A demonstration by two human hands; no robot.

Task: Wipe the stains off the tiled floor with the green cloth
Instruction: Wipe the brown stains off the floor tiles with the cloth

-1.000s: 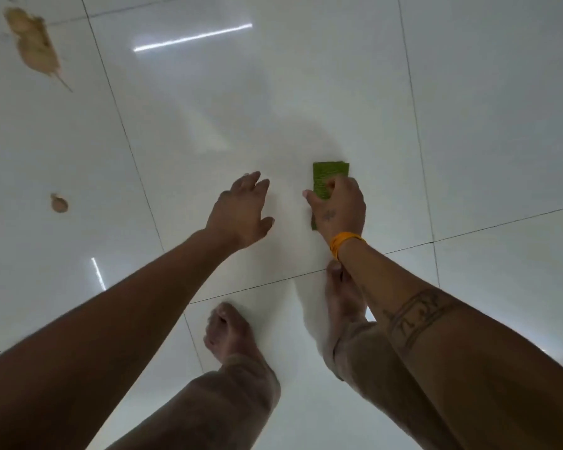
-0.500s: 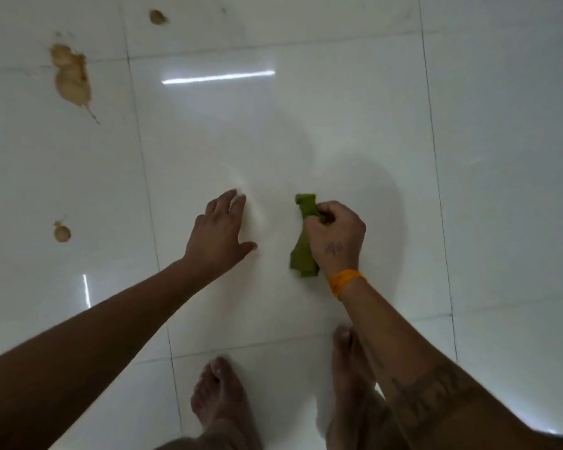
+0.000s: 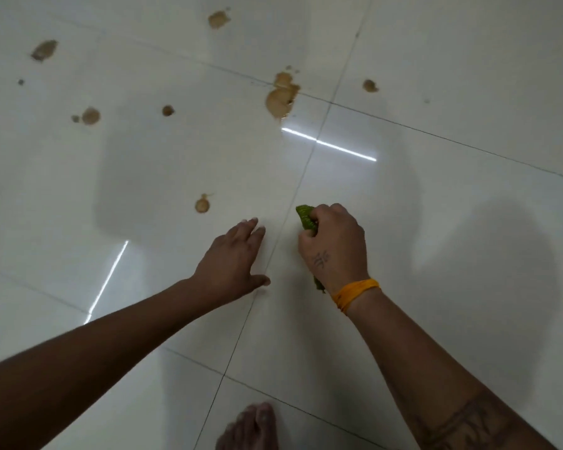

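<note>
Green cloth [image 3: 306, 217]: now bunched, no longer flat, gripped in the closed right hand [image 3: 333, 246] on the tiled floor [image 3: 468, 222]. Left hand [image 3: 233, 263]: spread flat, empty, just beside. Nearest brown stain [image 3: 203, 203]: ahead-left, newly within reach; wiping is judged imminent.

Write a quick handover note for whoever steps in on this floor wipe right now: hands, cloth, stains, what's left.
Right hand: closed on the bunched green cloth, low at the tiled floor.
Left hand: open, fingers spread, at the floor beside it; holds nothing.
Done: the tile around the hands shows no stains.
Left: nearest stain just ahead of the left hand; the large stain at the tile joint; smaller brown spots farther out, such as the one on the left.
</note>
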